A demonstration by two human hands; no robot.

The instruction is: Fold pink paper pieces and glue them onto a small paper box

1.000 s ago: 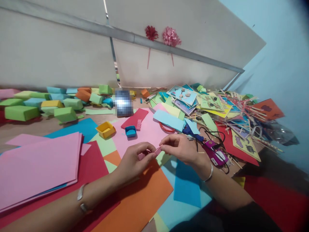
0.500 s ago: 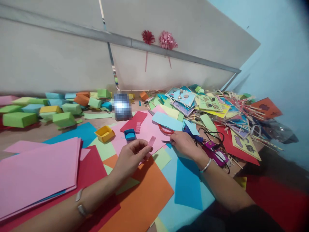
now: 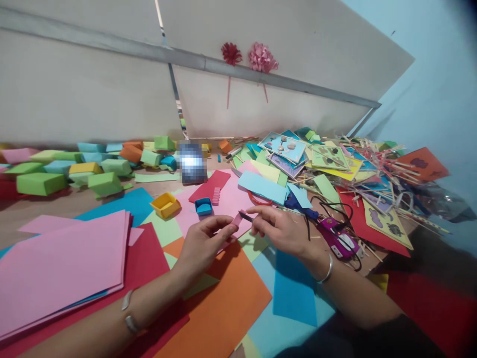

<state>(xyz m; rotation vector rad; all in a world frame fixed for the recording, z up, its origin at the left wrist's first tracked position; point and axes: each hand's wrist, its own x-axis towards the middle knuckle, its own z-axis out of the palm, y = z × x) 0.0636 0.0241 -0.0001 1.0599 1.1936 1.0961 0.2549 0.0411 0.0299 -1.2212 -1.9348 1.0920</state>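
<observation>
My left hand (image 3: 211,237) pinches a small pink paper strip (image 3: 237,219) between thumb and fingertips. My right hand (image 3: 278,227) is closed on a slim dark-bladed tool (image 3: 246,216); its grip end is hidden by the fingers. The blade's tip meets the pink strip, above the pink sheet (image 3: 186,186). Just beyond my left hand stand a small blue paper box (image 3: 203,206) and a yellow paper box (image 3: 165,205). A short pink piece with a notched edge (image 3: 216,196) lies beside the blue box. Red-handled scissors (image 3: 260,200) lie partly under a light blue paper piece.
Stacked pink sheets (image 3: 63,273) lie at left, with an orange sheet (image 3: 223,303) in front. Folded paper boxes (image 3: 40,184) line the back left. A purple device (image 3: 339,237) with a black cable and a pile of paper cards (image 3: 285,147) and sticks occupy the right.
My right hand has lifted the dark-bladed tool from the table and moved it left to the pink strip. My left hand still holds the strip. The view has shifted slightly.
</observation>
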